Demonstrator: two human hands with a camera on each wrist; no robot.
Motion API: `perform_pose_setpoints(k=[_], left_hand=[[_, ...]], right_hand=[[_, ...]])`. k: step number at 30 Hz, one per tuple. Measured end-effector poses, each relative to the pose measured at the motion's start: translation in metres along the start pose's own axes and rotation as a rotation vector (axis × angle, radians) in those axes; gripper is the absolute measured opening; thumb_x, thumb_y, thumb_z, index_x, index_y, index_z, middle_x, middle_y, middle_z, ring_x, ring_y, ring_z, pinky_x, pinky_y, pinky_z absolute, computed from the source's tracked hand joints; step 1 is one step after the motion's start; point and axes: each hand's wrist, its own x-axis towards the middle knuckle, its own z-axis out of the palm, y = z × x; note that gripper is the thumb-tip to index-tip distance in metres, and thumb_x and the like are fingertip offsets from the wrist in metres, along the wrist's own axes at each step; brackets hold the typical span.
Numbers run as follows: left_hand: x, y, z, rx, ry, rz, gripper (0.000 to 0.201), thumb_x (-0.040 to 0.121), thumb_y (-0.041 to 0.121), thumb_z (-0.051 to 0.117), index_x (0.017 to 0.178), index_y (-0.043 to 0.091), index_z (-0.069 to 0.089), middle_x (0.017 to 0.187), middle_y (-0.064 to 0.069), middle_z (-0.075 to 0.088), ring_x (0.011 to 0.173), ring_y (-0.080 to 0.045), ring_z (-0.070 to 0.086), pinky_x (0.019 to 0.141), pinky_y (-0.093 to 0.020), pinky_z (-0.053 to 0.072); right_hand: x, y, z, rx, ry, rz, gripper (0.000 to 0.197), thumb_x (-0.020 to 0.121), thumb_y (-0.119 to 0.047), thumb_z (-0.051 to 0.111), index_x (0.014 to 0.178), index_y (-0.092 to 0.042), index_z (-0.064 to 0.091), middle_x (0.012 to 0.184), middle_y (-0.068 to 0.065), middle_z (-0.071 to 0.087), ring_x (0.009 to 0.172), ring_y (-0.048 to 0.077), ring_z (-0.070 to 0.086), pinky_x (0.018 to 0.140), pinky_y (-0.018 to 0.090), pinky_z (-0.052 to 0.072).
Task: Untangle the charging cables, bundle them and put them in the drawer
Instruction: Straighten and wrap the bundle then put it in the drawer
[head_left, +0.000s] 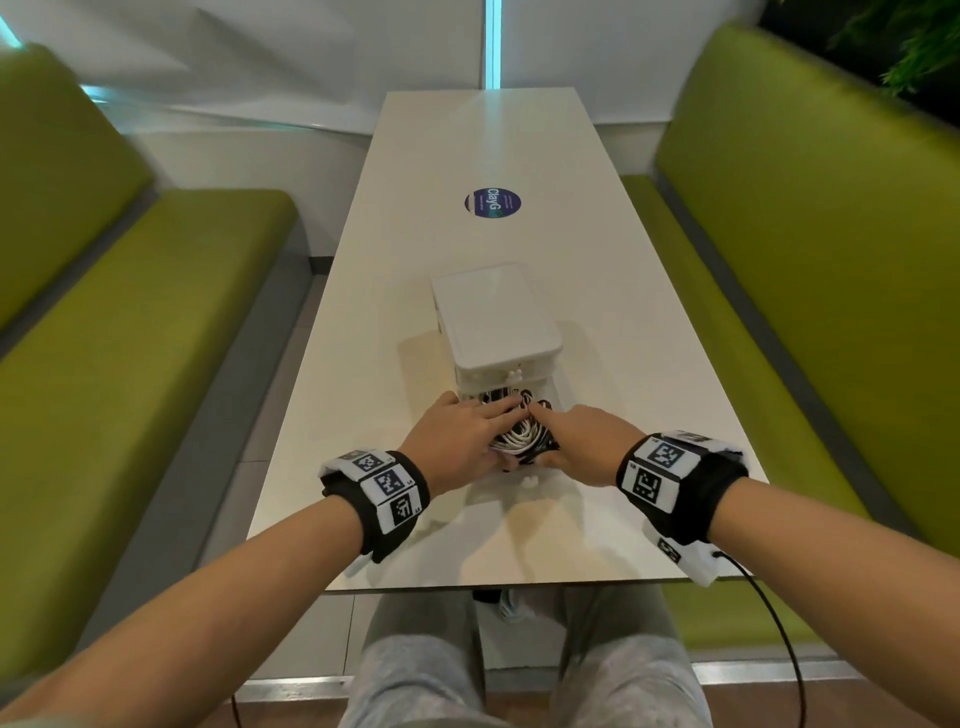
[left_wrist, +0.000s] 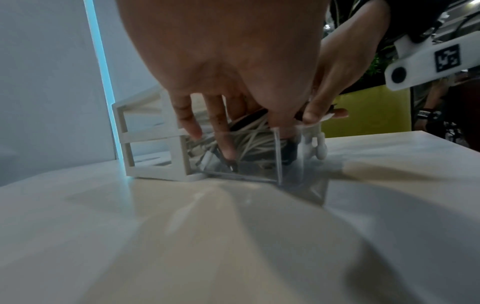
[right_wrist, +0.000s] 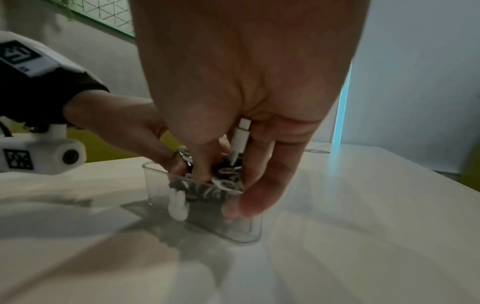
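Fingers (left_wrist: 223, 131) of the left hand (head_left: 457, 436) reach spread into the clear drawer (right_wrist: 244, 228), pressing bundled white and black cables (head_left: 519, 439); right hand (head_left: 587, 439) pinches them from the right. Drawer stands pulled out of the white cabinet (head_left: 498, 317) on the pale table (head_left: 649, 364), between green benches (head_left: 156, 322).

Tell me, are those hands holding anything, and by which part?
Both hands, left and right, press down on top of the coiled cables in the open clear drawer. Whether the fingers actually grip them cannot be told.

Cables (head_left: 519, 441) in drawer (right_wrist: 241, 230) — on table (head_left: 597, 291).
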Motion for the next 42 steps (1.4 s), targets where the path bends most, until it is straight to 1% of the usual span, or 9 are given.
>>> perform_pose_setpoints(k=[4, 11, 14, 18, 27, 34, 37, 40, 42], left_hand=[[-0.004, 0.007, 0.003, 0.030, -0.002, -0.009, 0.062, 0.099, 0.039, 0.041, 0.153, 0.015, 0.022, 0.161, -0.005, 0.019, 0.130, -0.027, 0.047, 0.097, -0.037, 0.037], [-0.004, 0.009, 0.012, -0.008, 0.047, 0.001, 0.068, 0.077, 0.022, 0.075, 0.134, -0.005, 0.050, 0.135, -0.024, 0.055, 0.101, -0.035, 0.066, 0.085, -0.039, 0.054], [-0.001, 0.006, 0.007, -0.089, 0.047, 0.019, 0.070, 0.087, 0.029, 0.066, 0.143, -0.002, 0.039, 0.146, -0.022, 0.043, 0.115, -0.036, 0.059, 0.097, -0.040, 0.047], [0.001, 0.003, 0.005, -0.121, -0.057, -0.017, 0.078, 0.095, 0.040, 0.054, 0.154, 0.009, 0.013, 0.161, -0.011, 0.016, 0.137, -0.031, 0.037, 0.111, -0.035, 0.027], [-0.001, -0.009, 0.016, -0.227, 0.084, 0.049, 0.076, 0.086, 0.037, 0.068, 0.148, 0.009, 0.035, 0.151, -0.020, 0.037, 0.128, -0.040, 0.049, 0.105, -0.046, 0.040], [0.001, -0.007, 0.010, -0.214, 0.029, 0.041, 0.061, 0.096, 0.057, 0.026, 0.142, 0.023, 0.048, 0.149, -0.020, 0.040, 0.119, -0.039, 0.056, 0.099, -0.046, 0.045], [0.005, -0.007, 0.011, -0.215, 0.009, 0.013, 0.059, 0.096, 0.052, 0.019, 0.140, 0.027, 0.049, 0.151, -0.018, 0.039, 0.113, -0.040, 0.059, 0.095, -0.045, 0.046], [0.006, -0.006, 0.010, -0.205, 0.004, -0.006, 0.058, 0.096, 0.052, 0.021, 0.140, 0.029, 0.050, 0.151, -0.017, 0.038, 0.112, -0.040, 0.059, 0.096, -0.044, 0.045], [0.006, -0.006, 0.010, -0.213, 0.003, -0.002, 0.059, 0.094, 0.055, 0.022, 0.140, 0.029, 0.050, 0.151, -0.017, 0.038, 0.114, -0.040, 0.058, 0.098, -0.044, 0.045]], right_hand=[[0.002, -0.001, 0.002, 0.034, 0.031, -0.005, 0.064, 0.096, -0.038, 0.055, 0.150, -0.023, 0.023, 0.114, 0.014, 0.065, 0.101, 0.033, 0.061, 0.081, 0.037, 0.050], [0.010, -0.010, 0.008, 0.097, 0.182, 0.074, 0.060, 0.095, -0.026, 0.053, 0.148, -0.029, 0.025, 0.106, 0.016, 0.064, 0.096, 0.038, 0.062, 0.078, 0.040, 0.053], [0.010, -0.011, 0.011, 0.136, 0.230, 0.114, 0.062, 0.095, -0.022, 0.049, 0.149, -0.028, 0.019, 0.099, 0.017, 0.063, 0.090, 0.039, 0.063, 0.074, 0.041, 0.052], [0.015, -0.007, 0.010, 0.238, 0.181, 0.244, 0.043, 0.094, -0.025, 0.055, 0.130, -0.010, 0.038, 0.111, 0.017, 0.063, 0.100, 0.037, 0.061, 0.077, 0.037, 0.049], [0.021, -0.018, 0.007, 0.011, 0.148, 0.162, 0.049, 0.098, -0.019, 0.045, 0.143, -0.015, 0.026, 0.106, 0.016, 0.062, 0.094, 0.035, 0.062, 0.066, 0.036, 0.045], [0.006, -0.008, 0.002, 0.162, 0.161, 0.051, 0.021, 0.089, -0.032, 0.065, 0.087, -0.019, 0.049, 0.087, 0.002, 0.053, 0.079, 0.024, 0.053, 0.063, 0.029, 0.033], [-0.001, -0.003, -0.001, 0.050, 0.070, -0.053, 0.020, 0.093, -0.034, 0.061, 0.100, -0.016, 0.065, 0.092, 0.003, 0.055, 0.085, 0.022, 0.055, 0.070, 0.029, 0.038], [-0.002, -0.001, -0.008, -0.044, -0.066, -0.185, 0.028, 0.093, -0.029, 0.062, 0.118, -0.016, 0.065, 0.114, 0.003, 0.058, 0.104, 0.024, 0.058, 0.086, 0.032, 0.045], [0.001, 0.002, -0.014, -0.130, -0.115, -0.234, 0.023, 0.094, -0.021, 0.060, 0.115, -0.013, 0.064, 0.115, 0.005, 0.060, 0.103, 0.025, 0.058, 0.083, 0.030, 0.043]])
